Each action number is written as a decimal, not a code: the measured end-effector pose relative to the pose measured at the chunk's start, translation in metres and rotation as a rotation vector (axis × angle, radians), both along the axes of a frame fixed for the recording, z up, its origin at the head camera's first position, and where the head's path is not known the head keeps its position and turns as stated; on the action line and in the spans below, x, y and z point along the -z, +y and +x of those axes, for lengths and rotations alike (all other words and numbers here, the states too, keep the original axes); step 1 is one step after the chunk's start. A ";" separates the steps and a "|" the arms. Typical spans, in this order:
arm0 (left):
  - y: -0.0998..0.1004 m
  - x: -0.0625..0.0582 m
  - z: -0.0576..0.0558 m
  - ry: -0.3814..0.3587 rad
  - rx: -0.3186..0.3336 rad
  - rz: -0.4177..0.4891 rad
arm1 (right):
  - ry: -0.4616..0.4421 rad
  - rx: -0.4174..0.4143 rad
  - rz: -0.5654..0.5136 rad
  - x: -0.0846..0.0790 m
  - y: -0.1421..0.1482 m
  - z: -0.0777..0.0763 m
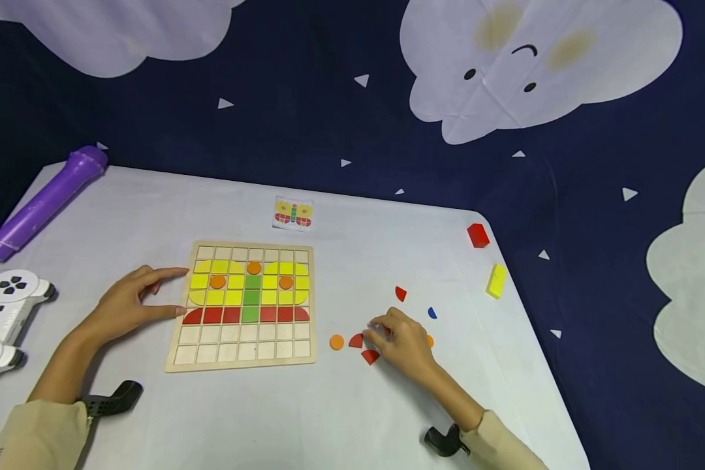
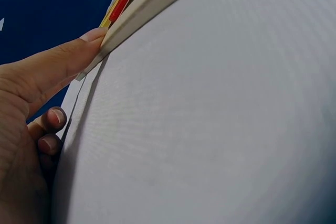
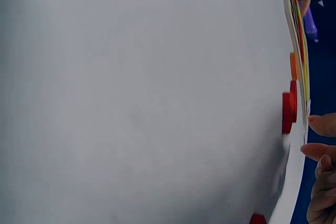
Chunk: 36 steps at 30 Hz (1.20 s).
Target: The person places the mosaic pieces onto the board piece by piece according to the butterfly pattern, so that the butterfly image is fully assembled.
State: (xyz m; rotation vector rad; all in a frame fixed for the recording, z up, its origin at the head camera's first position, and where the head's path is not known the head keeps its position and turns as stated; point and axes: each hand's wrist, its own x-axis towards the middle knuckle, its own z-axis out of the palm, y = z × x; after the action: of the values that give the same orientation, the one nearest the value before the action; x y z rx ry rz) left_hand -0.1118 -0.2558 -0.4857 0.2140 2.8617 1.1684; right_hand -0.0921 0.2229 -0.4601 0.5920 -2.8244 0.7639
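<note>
A wooden grid board (image 1: 211, 353) lies on the white table, with yellow, red, green and orange pieces laid in its squares as a butterfly. At its left edge my left hand (image 1: 130, 301) rests thumb and forefinger, both fairly straight, while the other fingers curl under. My right hand (image 1: 404, 343) hovers right of the board, thumb and forefinger apart with nothing seen between them. Close by its fingertips are two red quarter-round pieces (image 1: 356, 341) and an orange disc (image 1: 337, 342). Another orange piece (image 1: 431, 341) is partly hidden behind this hand.
Beyond the right hand lie a red wedge (image 1: 401, 294) and a small blue piece (image 1: 431, 313). A butterfly picture card (image 1: 294, 214) is behind the board. A red block (image 1: 478, 235) and yellow block (image 1: 496, 281) sit far right; a purple microphone (image 1: 47, 202) and white game controller (image 1: 8, 320) left.
</note>
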 end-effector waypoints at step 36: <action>0.000 0.002 0.000 0.023 -0.003 0.004 | 0.081 -0.100 0.109 -0.002 -0.035 0.002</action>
State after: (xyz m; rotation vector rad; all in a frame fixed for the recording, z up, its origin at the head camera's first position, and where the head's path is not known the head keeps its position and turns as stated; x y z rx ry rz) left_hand -0.1115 -0.2554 -0.4874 0.2253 2.8804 1.1800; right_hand -0.0899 0.1881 -0.4578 0.7678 -2.7933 0.5895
